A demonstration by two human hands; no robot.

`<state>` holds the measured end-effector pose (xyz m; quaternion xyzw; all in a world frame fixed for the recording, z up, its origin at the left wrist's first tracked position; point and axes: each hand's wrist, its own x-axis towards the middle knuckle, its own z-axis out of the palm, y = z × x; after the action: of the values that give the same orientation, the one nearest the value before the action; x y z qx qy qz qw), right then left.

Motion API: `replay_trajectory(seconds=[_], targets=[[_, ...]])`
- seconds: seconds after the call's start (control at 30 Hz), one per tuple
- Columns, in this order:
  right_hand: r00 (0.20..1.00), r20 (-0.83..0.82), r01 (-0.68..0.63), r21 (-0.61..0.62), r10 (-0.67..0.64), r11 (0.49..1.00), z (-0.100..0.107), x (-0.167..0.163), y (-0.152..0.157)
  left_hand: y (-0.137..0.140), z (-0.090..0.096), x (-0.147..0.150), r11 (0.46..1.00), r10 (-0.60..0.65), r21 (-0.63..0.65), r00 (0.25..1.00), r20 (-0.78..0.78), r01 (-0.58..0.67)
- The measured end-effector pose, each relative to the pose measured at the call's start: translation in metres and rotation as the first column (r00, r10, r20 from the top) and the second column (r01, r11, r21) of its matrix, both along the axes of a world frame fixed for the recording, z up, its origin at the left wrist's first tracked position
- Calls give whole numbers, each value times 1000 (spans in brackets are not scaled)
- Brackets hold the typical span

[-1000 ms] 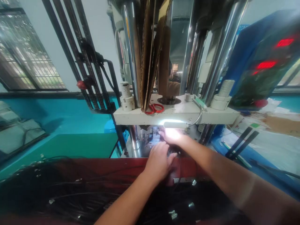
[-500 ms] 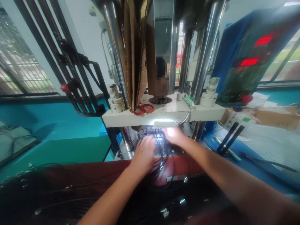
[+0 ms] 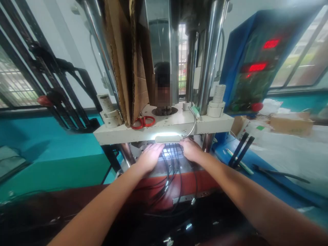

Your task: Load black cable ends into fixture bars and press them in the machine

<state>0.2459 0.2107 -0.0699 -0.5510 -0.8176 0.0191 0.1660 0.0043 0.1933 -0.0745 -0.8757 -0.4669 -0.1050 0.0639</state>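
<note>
Under the press's cream plate [image 3: 123, 136], several black cables [image 3: 175, 162] run out of a brightly lit metal mould [image 3: 169, 152] towards me. My left hand [image 3: 150, 159] lies at the left of the mould, its fingers stretched out close together and their tips near the lamp's lower edge. At the right side my right hand [image 3: 191, 150] has its fingers bent inwards by the cables; what is in them, if anything, is hidden. A small white lamp [image 3: 167, 138] on a bent metal stalk shines just above both hands.
Red-handled scissors [image 3: 143, 122] and upright cardboard [image 3: 137, 82] rest on the press plate. A blue control box [image 3: 246, 65] with red displays stands right, above pliers [image 3: 279, 174] on a blue surface. Dark cables with metal ends cover the near bench. Steel columns flank the work space.
My left hand has moved forward to the mould and its fingers now lie beside the lamp. My right hand stays at the mould's right side. The whole view has shifted slightly.
</note>
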Motion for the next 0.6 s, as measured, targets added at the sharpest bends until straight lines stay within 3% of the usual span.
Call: replay_trajectory(seconds=[0.27, 0.6], targets=[[997, 5, -78, -8, 78, 997, 12, -16, 2, 0, 8, 15, 997, 48, 55, 999, 6, -49], [995, -32, -98, 29, 99, 995, 10, -39, -11, 1, -1, 21, 991, 120, 63, 992, 26, -122]])
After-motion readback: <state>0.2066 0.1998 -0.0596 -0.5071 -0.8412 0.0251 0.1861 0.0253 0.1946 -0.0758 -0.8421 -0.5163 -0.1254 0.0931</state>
